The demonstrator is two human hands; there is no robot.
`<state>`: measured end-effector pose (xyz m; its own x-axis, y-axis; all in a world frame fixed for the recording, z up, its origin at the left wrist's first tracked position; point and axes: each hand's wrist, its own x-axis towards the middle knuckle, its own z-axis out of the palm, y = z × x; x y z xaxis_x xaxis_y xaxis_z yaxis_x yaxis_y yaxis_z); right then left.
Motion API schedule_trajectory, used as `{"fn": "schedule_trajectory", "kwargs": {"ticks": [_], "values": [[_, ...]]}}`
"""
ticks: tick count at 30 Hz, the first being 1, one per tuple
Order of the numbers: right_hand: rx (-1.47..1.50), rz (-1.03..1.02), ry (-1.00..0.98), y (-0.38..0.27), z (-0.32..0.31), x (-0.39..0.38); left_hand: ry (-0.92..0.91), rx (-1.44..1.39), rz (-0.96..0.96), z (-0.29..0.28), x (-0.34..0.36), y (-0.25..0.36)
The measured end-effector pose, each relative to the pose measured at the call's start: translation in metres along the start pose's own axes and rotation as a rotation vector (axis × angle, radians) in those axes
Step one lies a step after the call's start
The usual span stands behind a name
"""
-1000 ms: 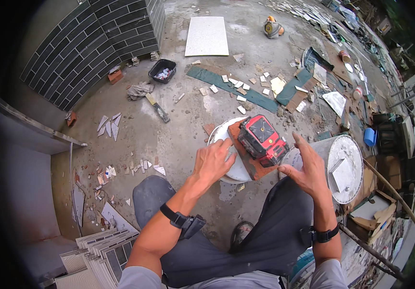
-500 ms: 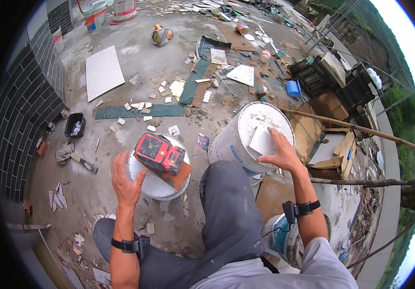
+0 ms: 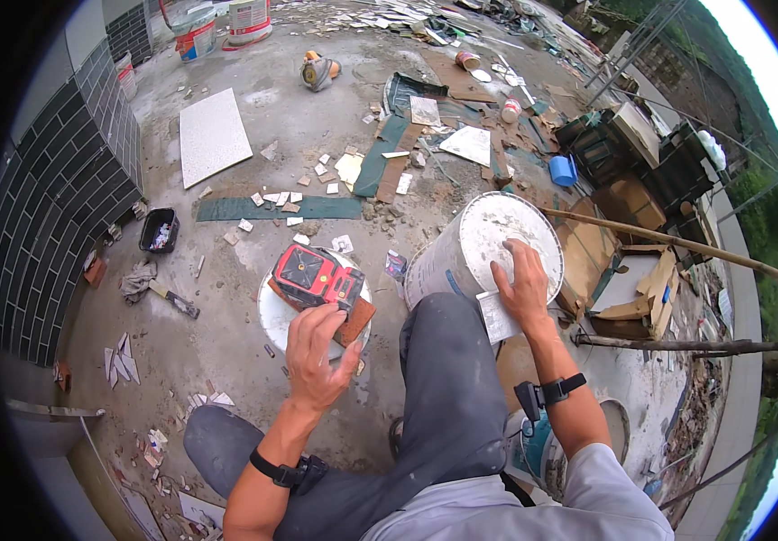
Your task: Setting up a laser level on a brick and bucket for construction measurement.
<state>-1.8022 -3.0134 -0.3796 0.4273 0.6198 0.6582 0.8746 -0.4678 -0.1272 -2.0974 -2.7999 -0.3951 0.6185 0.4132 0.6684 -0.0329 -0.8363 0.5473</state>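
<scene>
My left hand (image 3: 318, 354) is open, its fingers stretched toward the near corner of a red and black laser level (image 3: 309, 275); the fingertips overlap it, and contact is hard to judge. The level rests on a reddish-brown board (image 3: 355, 323) on top of a white bucket (image 3: 273, 313). On the right, my right hand (image 3: 526, 284) lies with fingers apart over the dusty lid of a larger white bucket (image 3: 443, 270). A small white tile (image 3: 497, 317) slants at the lid's near edge, under the thumb side of that hand and partly hidden by it.
A blue-white bucket (image 3: 533, 451) stands beside my right forearm. At left are a black tub (image 3: 159, 230) and a scraper-like tool (image 3: 175, 302). Tile scraps, a large white board (image 3: 214, 137) and cardboard (image 3: 641, 293) litter the concrete. A wooden pole (image 3: 668, 239) crosses at right.
My left hand has moved rightward from beside the laser level to its near corner. The tile has shifted from the lid's top to its near edge, and my right thumb is now above it.
</scene>
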Motion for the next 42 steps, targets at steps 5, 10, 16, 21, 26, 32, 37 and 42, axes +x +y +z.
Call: {"fn": "schedule_trajectory", "kwargs": {"ticks": [5,10,16,21,26,32,37,42], "values": [[0.003,0.041,-0.281,-0.017,0.014,0.003,0.102,0.060,0.070,-0.025,-0.012,-0.009],[0.071,0.106,-0.246,-0.012,-0.027,0.007,0.095,-0.184,0.084,-0.029,-0.004,0.027],[0.786,0.040,-0.277,-0.197,-0.061,0.074,-0.138,-0.772,-0.278,-0.036,-0.005,0.078],[1.236,0.035,-0.377,-0.241,-0.010,0.051,0.047,-1.059,-0.681,-0.075,-0.031,0.027],[1.134,-0.373,-0.577,-0.252,0.009,0.020,0.131,-1.259,-0.982,-0.113,-0.064,0.000],[1.137,-0.486,-0.585,-0.259,0.026,0.013,0.169,-1.290,-1.032,-0.124,-0.071,-0.007],[1.009,-0.449,-0.632,-0.260,0.023,0.005,0.205,-1.203,-1.066,-0.118,-0.074,-0.004],[1.183,-0.122,-0.704,-0.264,0.025,0.000,0.229,-1.302,-0.893,-0.115,-0.084,-0.009]]}}
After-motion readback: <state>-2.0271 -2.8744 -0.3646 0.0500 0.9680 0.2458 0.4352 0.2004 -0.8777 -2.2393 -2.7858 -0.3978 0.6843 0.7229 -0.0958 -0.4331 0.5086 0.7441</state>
